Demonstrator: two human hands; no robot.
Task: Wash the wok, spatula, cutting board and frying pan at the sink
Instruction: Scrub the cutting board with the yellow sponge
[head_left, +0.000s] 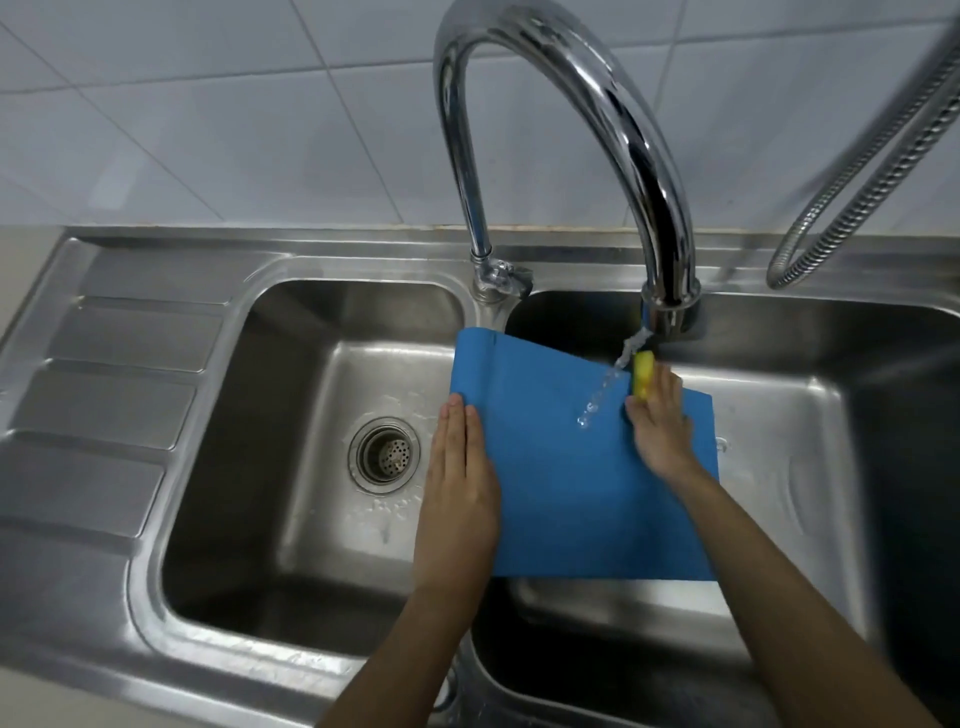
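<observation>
Two hands: left (460, 483) steadies one cutting board (582, 483), right (660, 421) holds sponge (643, 374).

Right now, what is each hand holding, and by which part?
The left hand lies flat, fingers straight, along the left edge of the blue cutting board, steadying it. The right hand grips a yellow sponge by its lower end.

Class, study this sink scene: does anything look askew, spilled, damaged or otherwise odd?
Nothing looks damaged or spilled. The blue cutting board lies askew across the divider between the two basins, held by the left hand while the right hand scrubs it with a yellow sponge under the running faucet.
</observation>
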